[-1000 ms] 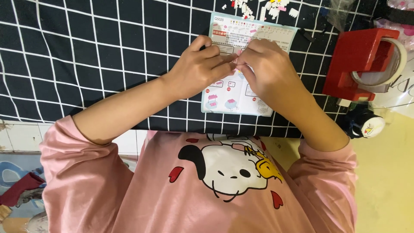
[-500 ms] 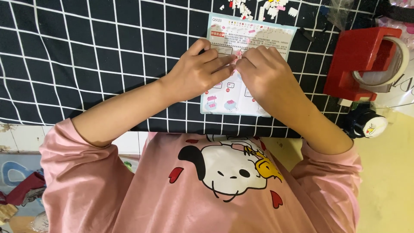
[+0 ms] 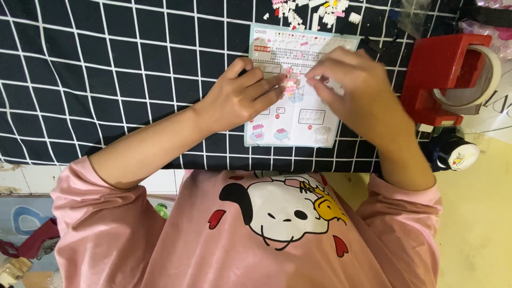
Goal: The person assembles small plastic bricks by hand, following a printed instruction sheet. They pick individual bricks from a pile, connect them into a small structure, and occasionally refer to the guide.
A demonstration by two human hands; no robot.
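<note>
A printed instruction sheet (image 3: 298, 120) with small coloured diagrams lies on a black cloth with a white grid (image 3: 106, 69). My left hand (image 3: 240, 98) rests on the sheet's left side, fingertips pinching a tiny pink and white brick assembly (image 3: 290, 82). My right hand (image 3: 352, 85), blurred by motion, hovers over the sheet's upper right, its fingertips pinched beside the assembly. What the right fingers hold is too small to make out. A scatter of small white, pink and yellow bricks (image 3: 314, 10) lies above the sheet.
A red tape dispenser (image 3: 445, 69) with a roll of tape (image 3: 477, 80) stands at the right. A small dark round container (image 3: 453, 152) sits below it. My pink cartoon-print shirt (image 3: 256, 234) fills the bottom. Tiled floor shows at lower left.
Both hands stayed together over the sheet's middle. The right hand has shifted up and right, and the camera view has shifted slightly.
</note>
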